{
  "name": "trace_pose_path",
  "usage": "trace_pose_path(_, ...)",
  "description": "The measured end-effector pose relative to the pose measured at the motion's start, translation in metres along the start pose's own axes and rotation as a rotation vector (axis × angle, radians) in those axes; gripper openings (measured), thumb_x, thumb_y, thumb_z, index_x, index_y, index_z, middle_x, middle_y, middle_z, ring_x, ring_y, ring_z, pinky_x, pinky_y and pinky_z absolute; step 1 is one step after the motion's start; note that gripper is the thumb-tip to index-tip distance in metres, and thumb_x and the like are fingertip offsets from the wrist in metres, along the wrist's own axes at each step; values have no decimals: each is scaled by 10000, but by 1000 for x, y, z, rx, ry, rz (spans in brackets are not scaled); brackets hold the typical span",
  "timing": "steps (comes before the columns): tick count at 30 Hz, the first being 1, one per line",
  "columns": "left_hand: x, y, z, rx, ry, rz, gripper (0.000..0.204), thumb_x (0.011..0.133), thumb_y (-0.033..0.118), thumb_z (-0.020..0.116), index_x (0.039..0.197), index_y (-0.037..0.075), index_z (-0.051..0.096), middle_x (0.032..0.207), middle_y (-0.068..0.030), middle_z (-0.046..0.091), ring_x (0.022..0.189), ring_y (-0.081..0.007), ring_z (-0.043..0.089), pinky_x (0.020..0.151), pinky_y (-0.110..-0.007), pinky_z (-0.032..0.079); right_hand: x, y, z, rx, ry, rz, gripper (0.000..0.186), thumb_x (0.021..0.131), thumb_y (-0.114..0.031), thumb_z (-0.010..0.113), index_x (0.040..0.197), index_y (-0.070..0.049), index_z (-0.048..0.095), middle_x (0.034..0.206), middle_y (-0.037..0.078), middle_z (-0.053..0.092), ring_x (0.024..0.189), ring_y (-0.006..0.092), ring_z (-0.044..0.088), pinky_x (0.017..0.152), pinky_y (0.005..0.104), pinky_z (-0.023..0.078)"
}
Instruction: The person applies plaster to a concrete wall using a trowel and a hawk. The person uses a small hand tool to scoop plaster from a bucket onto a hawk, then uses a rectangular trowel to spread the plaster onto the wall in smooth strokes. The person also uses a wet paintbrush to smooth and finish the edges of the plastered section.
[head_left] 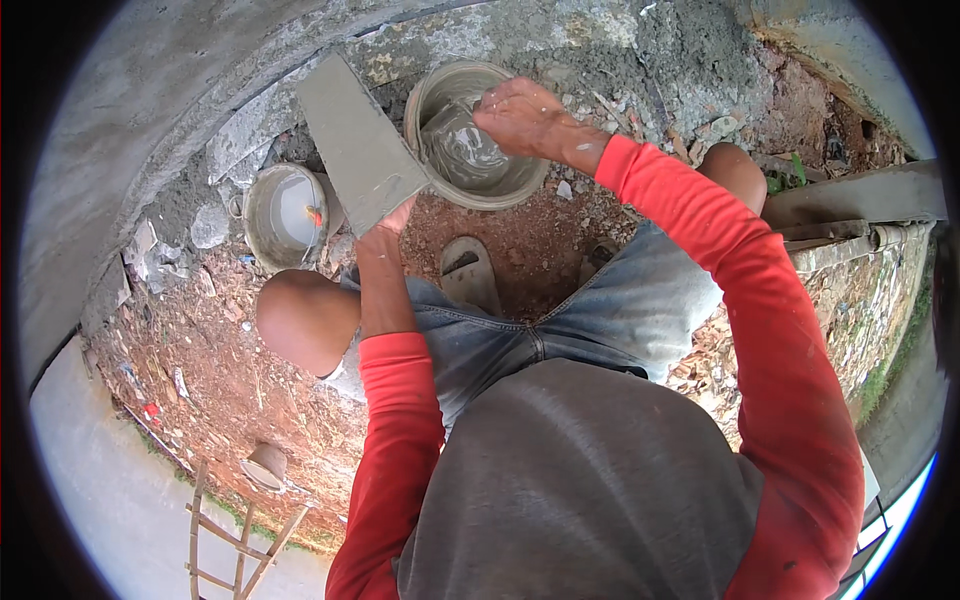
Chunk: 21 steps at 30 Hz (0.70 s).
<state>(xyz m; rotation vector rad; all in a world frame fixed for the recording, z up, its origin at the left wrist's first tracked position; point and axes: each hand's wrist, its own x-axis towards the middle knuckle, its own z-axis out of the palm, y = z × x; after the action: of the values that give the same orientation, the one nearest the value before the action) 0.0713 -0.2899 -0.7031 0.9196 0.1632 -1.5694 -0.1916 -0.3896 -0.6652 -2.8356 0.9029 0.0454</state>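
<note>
My left hand (392,222) grips a long rectangular plastering board (362,140) by its near end, and grey paste coats its upper face. The board slants up and to the left, its right edge close against a round bucket (412,125). Wet grey cement mix (470,150) with swirl marks fills part of that bucket. Above the mix, inside the bucket's right rim, my right hand (525,118) is closed in a fist. Whatever its fingers hold is hidden from view. Most of the left hand's fingers are hidden under the board.
Left of the board stands a second bucket (290,215) of cloudy water with an orange-tipped object in it. Rubble covers the reddish ground before a grey wall (150,120). A small overturned pot (266,466) and a wooden ladder (240,545) are at lower left. Planks (850,197) lie at right.
</note>
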Motion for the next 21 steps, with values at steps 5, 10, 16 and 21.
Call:
trace_pose_path(5,-8,3,-14,-106,-54,-39,479,1020,461,529,1320,96,608,1281,-102,658,1202,-314,614,1023,-559,507,-18,-24,7,46,-47,-188,126,790,-101,659,908,-100,701,997,43,732,1051,220,691,1000,370,499)
trace_pose_path(10,-7,-6,-12,-85,-30,-18,447,1027,441,527,1284,91,632,1200,-77,700,1102,-283,669,960,-489,562,2,-3,-4,-41,-152,0,145,777,-119,675,915,-93,708,1000,62,727,1063,249,688,1000,378,498)
trace_pose_path(16,-4,-8,-30,-134,147,64,401,1020,410,554,1250,95,645,1168,-78,697,1106,-286,659,971,-474,557,-33,-23,0,42,-414,-49,164,828,-118,671,968,-80,747,1127,92,741,1177,280,667,1062,389,478)
trace_pose_path(21,-8,-4,-29,-205,17,29,348,1042,366,560,1275,119,635,1227,-68,691,1113,-287,668,949,-476,583,-13,-8,-26,-68,-218,-163,177,811,-139,685,976,-89,727,1065,94,728,1077,270,695,969,376,516)
